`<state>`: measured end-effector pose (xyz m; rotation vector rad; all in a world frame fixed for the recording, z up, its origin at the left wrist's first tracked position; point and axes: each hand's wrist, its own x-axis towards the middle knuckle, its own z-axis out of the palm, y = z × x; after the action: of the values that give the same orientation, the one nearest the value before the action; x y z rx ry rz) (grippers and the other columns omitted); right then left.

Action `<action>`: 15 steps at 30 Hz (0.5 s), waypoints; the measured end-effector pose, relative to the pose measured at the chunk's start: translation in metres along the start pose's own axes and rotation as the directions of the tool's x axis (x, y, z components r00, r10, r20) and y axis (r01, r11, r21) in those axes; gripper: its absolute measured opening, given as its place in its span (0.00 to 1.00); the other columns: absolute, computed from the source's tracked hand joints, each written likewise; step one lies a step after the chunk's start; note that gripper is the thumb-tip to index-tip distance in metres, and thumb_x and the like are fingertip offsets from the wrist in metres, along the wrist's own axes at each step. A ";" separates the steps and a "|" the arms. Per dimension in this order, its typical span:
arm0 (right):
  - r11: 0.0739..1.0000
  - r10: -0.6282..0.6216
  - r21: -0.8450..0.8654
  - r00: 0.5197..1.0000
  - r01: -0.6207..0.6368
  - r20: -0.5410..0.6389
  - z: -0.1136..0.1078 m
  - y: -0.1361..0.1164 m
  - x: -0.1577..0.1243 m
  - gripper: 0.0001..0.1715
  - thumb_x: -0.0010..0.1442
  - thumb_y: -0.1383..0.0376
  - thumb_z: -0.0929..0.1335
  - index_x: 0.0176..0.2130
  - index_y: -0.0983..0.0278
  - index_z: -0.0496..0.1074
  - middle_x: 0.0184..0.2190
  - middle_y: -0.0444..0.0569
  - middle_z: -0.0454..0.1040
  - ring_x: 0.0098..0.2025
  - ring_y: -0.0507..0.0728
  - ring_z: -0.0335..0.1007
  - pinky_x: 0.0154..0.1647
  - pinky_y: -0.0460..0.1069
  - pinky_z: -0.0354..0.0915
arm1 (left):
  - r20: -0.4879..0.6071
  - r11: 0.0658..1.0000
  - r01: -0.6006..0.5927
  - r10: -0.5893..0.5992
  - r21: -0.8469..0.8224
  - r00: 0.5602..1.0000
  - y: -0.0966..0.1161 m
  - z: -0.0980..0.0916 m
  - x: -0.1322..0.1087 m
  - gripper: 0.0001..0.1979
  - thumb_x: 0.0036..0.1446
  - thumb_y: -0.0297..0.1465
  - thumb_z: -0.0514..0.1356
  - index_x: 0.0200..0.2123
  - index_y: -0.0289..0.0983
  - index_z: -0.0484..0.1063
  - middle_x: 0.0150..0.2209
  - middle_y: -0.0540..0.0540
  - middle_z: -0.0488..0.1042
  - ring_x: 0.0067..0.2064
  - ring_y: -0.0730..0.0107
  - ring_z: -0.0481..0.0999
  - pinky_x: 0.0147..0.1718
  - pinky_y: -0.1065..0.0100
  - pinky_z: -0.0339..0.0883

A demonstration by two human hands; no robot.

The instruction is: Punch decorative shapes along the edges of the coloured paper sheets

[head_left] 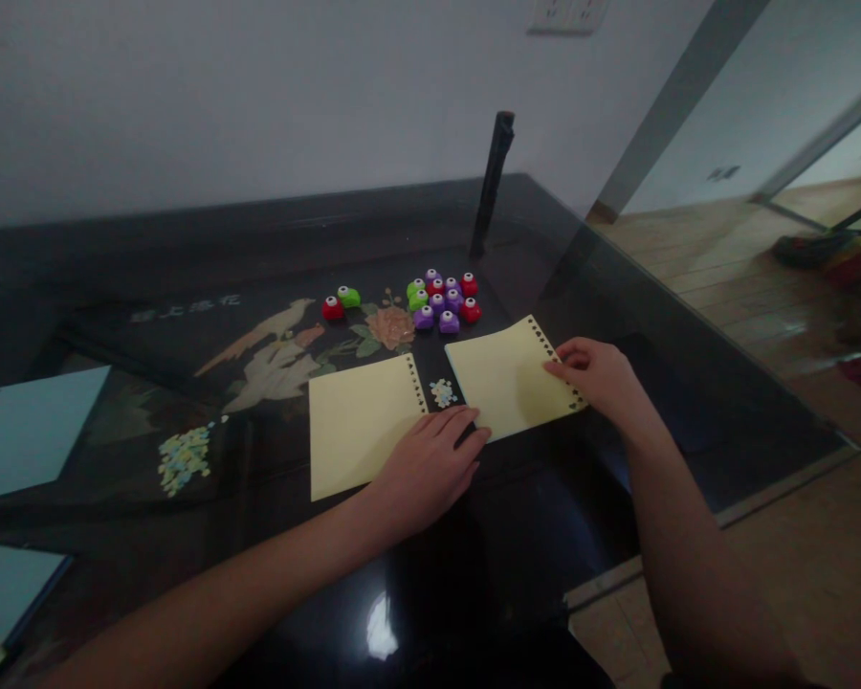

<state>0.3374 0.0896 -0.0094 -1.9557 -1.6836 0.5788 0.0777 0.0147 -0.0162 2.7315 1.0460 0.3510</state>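
Two pale yellow sheets lie on the dark table, each with a row of small punched holes down its right edge. My left hand (430, 464) rests over the lower right corner of the left yellow sheet (355, 421). Its fingers are stretched out, and the tips reach the near left edge of the right yellow sheet (509, 378). My right hand (599, 383) pinches that right sheet at its holed edge. Between the sheets, just beyond my left fingers, is a little heap of paper bits (443, 392).
Small red, green and purple eye-like pieces (437, 301) cluster behind the sheets, with a red piece (332, 308) and a green one to their left. A black post (493, 182) stands at the back. Leftward lie more paper bits (185, 459) and a light blue sheet (29, 431).
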 end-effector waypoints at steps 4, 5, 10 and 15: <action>1.000 0.013 -0.029 1.000 -0.013 0.006 0.001 0.000 0.000 0.10 0.48 0.59 0.71 0.29 0.63 0.71 0.21 0.47 0.73 0.23 0.54 0.67 0.23 0.48 0.58 | 0.005 1.000 0.000 0.000 0.008 1.000 0.000 0.000 0.000 0.16 0.60 0.27 0.55 0.52 0.35 0.65 0.56 0.38 0.66 0.58 0.57 0.65 0.53 0.55 0.65; 0.999 0.015 -0.036 1.000 -0.015 0.009 0.001 0.000 0.001 0.10 0.48 0.58 0.71 0.29 0.63 0.71 0.22 0.47 0.73 0.23 0.54 0.67 0.23 0.48 0.57 | 0.007 1.000 0.000 0.000 0.009 1.000 0.000 0.000 0.000 0.16 0.60 0.27 0.55 0.52 0.35 0.65 0.56 0.38 0.66 0.58 0.57 0.65 0.53 0.55 0.64; 0.998 0.004 -0.059 1.000 -0.004 0.010 0.003 0.001 0.001 0.10 0.50 0.58 0.70 0.30 0.63 0.71 0.23 0.47 0.73 0.25 0.54 0.67 0.25 0.48 0.57 | 0.010 1.000 -0.003 0.003 0.016 1.000 -0.001 0.000 0.001 0.16 0.60 0.27 0.55 0.52 0.35 0.65 0.56 0.39 0.67 0.58 0.56 0.65 0.53 0.56 0.64; 0.996 -0.006 -0.089 1.000 0.007 0.009 0.005 0.002 0.001 0.10 0.50 0.58 0.70 0.30 0.63 0.71 0.23 0.46 0.73 0.25 0.54 0.67 0.25 0.48 0.57 | 0.002 1.000 -0.007 0.007 0.018 1.000 -0.001 0.001 0.000 0.18 0.59 0.27 0.55 0.53 0.36 0.65 0.56 0.38 0.67 0.58 0.56 0.65 0.54 0.55 0.64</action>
<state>0.3363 0.0909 -0.0146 -2.0112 -1.7488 0.5189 0.0776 0.0153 -0.0169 2.7514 1.0451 0.3416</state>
